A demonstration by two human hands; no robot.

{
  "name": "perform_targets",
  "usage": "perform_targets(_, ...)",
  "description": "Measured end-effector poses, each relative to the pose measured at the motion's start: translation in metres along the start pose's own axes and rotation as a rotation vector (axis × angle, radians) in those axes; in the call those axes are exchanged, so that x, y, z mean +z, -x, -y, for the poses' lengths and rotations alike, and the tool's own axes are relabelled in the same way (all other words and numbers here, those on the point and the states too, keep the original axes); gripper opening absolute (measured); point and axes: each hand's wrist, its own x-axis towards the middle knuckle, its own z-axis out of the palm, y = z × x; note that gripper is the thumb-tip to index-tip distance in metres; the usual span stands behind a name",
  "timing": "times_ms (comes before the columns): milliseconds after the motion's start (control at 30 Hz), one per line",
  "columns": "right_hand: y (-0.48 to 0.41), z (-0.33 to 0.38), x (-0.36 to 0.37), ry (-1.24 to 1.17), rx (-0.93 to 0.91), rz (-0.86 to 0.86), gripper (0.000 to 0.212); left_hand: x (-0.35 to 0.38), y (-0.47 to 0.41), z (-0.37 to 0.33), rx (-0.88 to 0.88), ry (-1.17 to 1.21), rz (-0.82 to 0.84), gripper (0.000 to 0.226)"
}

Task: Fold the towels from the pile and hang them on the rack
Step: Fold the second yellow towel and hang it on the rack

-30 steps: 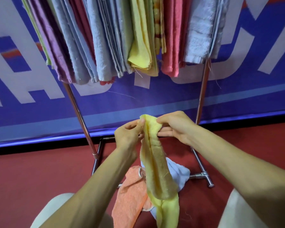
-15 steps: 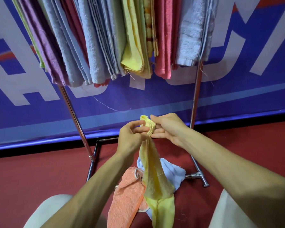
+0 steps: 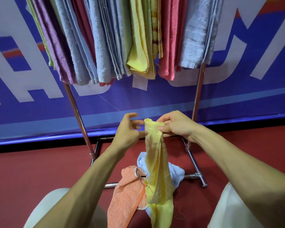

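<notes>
One wide-angle view from the person's head looks forward and down, close above both forearms, which enter from the lower corners. The rack (image 3: pixel 79 116) with hung towels (image 3: pixel 105 38) fills the top, near. Below lie the floor (image 3: pixel 31 170) and pile (image 3: pixel 176 175), with the banner (image 3: pixel 155 99) behind.

left grip (image 3: pixel 130 129) fingers spread, right grip (image 3: pixel 174 126) pinching

A thin pale-yellow cloth towel (image 3: pixel 156 162), bunched lengthwise, is held up by its top edge, its lower end trailing over an orange textured towel (image 3: pixel 127 195) and a white towel (image 3: pixel 176 175) piled on the floor (image 3: pixel 39 170). Folded towels (image 3: pixel 102 38) are draped on the chrome rack (image 3: pixel 76 112).
</notes>
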Motion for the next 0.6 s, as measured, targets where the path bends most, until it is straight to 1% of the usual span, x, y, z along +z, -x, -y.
perform_targets(67, 0.003, 0.003, -0.002, 0.066, -0.050, 0.054, 0.017, -0.009, -0.005, 0.003, 0.124, -0.287, 0.039, 0.096)
perform_targets(100, 0.004, 0.004, -0.003, 0.085, -0.081, 0.087, 0.018, -0.013, -0.005, 0.004, 0.160, -0.365, 0.095, 0.104)
perform_targets(133, 0.005, 0.006, -0.004, 0.095, -0.116, 0.118, 0.020, -0.015, -0.005, 0.004, 0.168, -0.390, 0.158, 0.107)
perform_targets(167, 0.006, 0.006, -0.005, 0.095, -0.152, 0.142, 0.021, -0.016, -0.004, 0.003, 0.166, -0.375, 0.211, 0.105)
perform_targets(200, 0.006, 0.006, -0.006, 0.088, -0.186, 0.155, 0.023, -0.017, -0.004, 0.003, 0.168, -0.335, 0.241, 0.095)
perform_targets(233, 0.006, 0.006, -0.008, 0.076, -0.214, 0.155, 0.024, -0.017, -0.004, 0.003, 0.184, -0.285, 0.251, 0.079)
perform_targets(300, 0.006, 0.004, -0.013, 0.049, -0.242, 0.118, 0.024, -0.016, -0.004, 0.003, 0.226, -0.195, 0.262, 0.037)
perform_targets(333, 0.007, 0.003, -0.015, 0.042, -0.247, 0.093, 0.023, -0.016, -0.003, 0.002, 0.231, -0.158, 0.268, 0.021)
perform_targets(367, 0.007, 0.001, -0.015, 0.039, -0.251, 0.067, 0.020, -0.015, -0.003, 0.002, 0.230, -0.138, 0.263, 0.015)
perform_targets(500, 0.003, -0.004, -0.014, 0.031, -0.234, -0.034, 0.016, -0.009, -0.001, -0.002, 0.253, -0.151, 0.174, 0.023)
perform_targets(600, -0.002, -0.008, -0.012, 0.152, -0.221, -0.091, 0.011, -0.002, -0.002, -0.002, 0.216, -0.122, 0.088, 0.025)
